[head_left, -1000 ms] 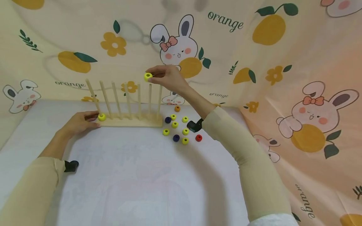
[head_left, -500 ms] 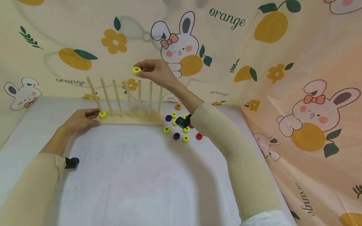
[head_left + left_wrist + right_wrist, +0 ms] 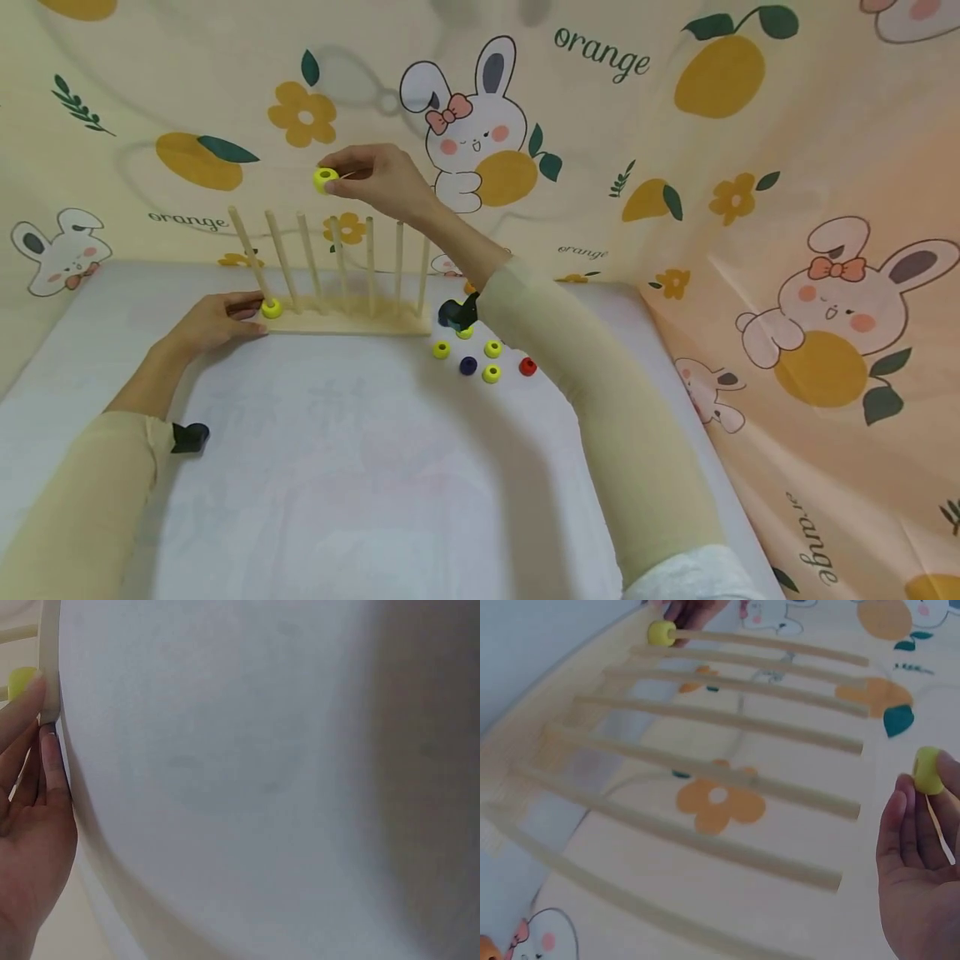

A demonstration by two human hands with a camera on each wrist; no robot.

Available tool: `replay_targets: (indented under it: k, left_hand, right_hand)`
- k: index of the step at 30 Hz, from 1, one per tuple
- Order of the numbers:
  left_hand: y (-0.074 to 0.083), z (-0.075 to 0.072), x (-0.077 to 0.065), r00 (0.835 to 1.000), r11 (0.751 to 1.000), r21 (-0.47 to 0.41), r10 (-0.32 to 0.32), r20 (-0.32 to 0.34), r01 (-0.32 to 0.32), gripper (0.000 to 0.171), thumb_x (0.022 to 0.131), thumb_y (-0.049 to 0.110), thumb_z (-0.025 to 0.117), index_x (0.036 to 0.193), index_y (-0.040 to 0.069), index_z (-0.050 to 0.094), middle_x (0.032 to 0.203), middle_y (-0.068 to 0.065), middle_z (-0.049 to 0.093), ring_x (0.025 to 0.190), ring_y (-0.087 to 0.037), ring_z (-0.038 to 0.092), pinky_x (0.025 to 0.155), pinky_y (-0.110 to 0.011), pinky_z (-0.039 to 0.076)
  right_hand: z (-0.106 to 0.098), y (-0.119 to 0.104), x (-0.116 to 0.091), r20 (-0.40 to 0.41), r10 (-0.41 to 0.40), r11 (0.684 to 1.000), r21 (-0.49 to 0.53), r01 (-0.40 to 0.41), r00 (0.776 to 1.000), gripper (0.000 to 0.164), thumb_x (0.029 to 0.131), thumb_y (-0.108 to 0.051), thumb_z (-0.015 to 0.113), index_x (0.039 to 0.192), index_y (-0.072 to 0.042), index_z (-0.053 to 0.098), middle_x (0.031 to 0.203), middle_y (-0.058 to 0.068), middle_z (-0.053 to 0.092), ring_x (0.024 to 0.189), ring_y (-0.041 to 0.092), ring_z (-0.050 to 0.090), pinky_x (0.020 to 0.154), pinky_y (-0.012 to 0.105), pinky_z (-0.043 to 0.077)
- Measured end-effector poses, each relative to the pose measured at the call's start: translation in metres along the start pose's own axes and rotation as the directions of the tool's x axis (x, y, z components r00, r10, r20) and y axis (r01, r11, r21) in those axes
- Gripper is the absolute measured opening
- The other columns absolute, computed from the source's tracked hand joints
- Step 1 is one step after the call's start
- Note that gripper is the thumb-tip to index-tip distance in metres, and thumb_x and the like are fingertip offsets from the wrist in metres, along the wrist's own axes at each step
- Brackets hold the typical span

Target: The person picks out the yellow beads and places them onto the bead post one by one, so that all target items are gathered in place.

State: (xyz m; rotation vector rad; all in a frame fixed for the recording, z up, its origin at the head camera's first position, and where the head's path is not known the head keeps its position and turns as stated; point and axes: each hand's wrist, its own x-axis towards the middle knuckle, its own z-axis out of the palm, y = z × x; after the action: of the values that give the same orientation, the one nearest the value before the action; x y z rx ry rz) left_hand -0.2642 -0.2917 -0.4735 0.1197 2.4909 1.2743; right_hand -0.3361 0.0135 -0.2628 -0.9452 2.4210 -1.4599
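A wooden rack [image 3: 352, 323] with a row of several upright pegs stands on the white table. My left hand [image 3: 206, 327] grips the left end of its base, thumb at the front edge. One yellow bead [image 3: 272, 309] sits at the foot of the leftmost peg, right by those fingers. Up above the peg tops, my right hand [image 3: 386, 182] pinches another yellow bead [image 3: 928, 771] between thumb and fingers, its hole showing from above in the head view. The right wrist view shows this bead beyond the free ends of the bare pegs.
Right of the rack lie loose beads: several yellow [image 3: 491, 373], a dark blue one [image 3: 468, 366], a red one [image 3: 528, 367] and an orange one [image 3: 470, 287]. The right forearm overlaps part of this group. A printed cloth [image 3: 585, 167] hangs behind and at the right.
My right hand has moved left and slightly up with the yellow bead, from over the rack's right end to above its middle-left pegs. The left hand stays on the base.
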Motion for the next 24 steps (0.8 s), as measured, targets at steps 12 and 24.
replay_targets:
  k: [12,24]
  left_hand:
    - [-0.003,-0.001,-0.006,1.0,1.0,0.016,0.006,-0.005,-0.006,0.081,0.091,0.021,0.074,0.152,-0.007,0.028,0.154,-0.029,0.033,0.138,-0.044,0.038,0.114,-0.053,0.032]
    - [0.002,-0.003,-0.002,1.0,1.0,0.006,0.016,0.006,-0.016,0.082,0.091,0.024,0.075,0.152,-0.006,0.029,0.152,-0.029,0.035,0.137,-0.044,0.039,0.115,-0.056,0.028]
  right_hand:
    - [0.038,-0.016,0.025,0.116,-0.039,0.996,-0.08,0.048,0.992,0.036,0.092,-0.018,0.073,0.127,-0.01,0.068,0.116,-0.001,0.07,0.099,0.005,0.065,0.086,0.013,0.051]
    - [0.053,-0.018,0.042,0.137,0.031,0.995,-0.103,-0.017,0.99,0.037,0.092,-0.022,0.074,0.127,-0.014,0.068,0.113,-0.006,0.072,0.1,0.001,0.065,0.084,0.009,0.048]
